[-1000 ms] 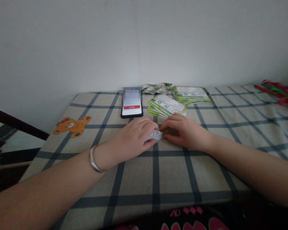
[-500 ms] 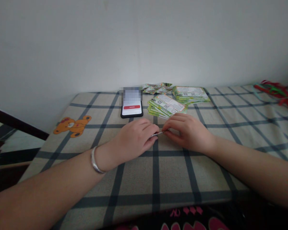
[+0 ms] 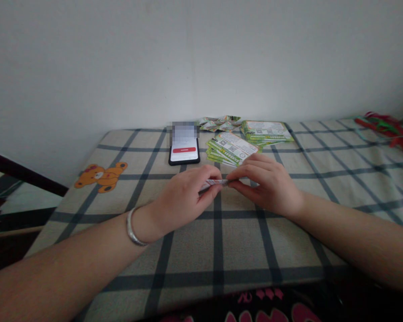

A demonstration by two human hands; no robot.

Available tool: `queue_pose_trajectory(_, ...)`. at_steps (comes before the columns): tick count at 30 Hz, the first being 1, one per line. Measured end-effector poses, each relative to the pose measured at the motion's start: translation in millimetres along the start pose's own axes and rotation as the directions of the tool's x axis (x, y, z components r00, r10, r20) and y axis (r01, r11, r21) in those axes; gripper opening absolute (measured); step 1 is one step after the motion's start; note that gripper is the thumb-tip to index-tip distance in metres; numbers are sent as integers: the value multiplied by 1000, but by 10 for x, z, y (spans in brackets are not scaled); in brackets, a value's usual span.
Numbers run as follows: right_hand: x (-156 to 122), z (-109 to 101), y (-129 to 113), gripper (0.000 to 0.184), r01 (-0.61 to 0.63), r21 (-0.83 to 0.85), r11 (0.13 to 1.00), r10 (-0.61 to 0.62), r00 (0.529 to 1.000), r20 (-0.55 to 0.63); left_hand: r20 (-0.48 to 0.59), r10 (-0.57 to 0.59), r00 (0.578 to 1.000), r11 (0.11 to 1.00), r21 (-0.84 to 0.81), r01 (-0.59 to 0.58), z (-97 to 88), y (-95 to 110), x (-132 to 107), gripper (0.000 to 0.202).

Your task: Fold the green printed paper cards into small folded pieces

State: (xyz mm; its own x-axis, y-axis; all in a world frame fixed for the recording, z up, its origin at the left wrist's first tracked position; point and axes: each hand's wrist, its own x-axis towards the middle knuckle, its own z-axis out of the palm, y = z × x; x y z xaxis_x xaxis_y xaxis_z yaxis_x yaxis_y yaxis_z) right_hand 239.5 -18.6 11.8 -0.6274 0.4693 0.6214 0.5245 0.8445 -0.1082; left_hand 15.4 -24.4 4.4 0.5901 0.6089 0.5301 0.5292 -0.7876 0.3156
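Between my two hands, just above the middle of the table, is a thin folded paper (image 3: 212, 182), seen nearly edge-on. My left hand (image 3: 190, 192), with a silver bangle on its wrist, pinches the paper's left part between thumb and fingers. At its right end, my right hand (image 3: 267, 181) grips it with thumb and fingertips. Most of the paper is hidden by the fingers. Right behind my right hand lies a fanned pile of green and white printed leaflets (image 3: 233, 145).
A phone (image 3: 184, 154) with a lit screen lies behind my left hand. Folded paper pieces (image 3: 220, 123) and another leaflet stack (image 3: 268, 130) are by the wall. A bear cutout (image 3: 102, 176) lies left on the checked tablecloth (image 3: 195, 250); red and green items (image 3: 389, 129) sit far right.
The paper has turned in my fingers, so more of its printed edge shows inside my left hand. Both hands have shifted slightly; the other things are where they were.
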Motion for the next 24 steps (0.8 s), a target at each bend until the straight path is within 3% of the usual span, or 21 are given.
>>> queue_pose_trajectory(8,-7,6,-6,10,-43,-15,999,43,998,-52,-32,66,997,992,109,-62,-14,-13,-2,7)
queue_pose_trajectory(13,-10,7,2,6,5,-32,999,-7,999,-44,-73,142,987,967,224,-122,-12,-16,6,6)
queue_pose_trajectory(24,2,-4,-12,12,92,-15,996,-93,992,-86,-47,118,992,985,129,-111,0,-25,-1,2)
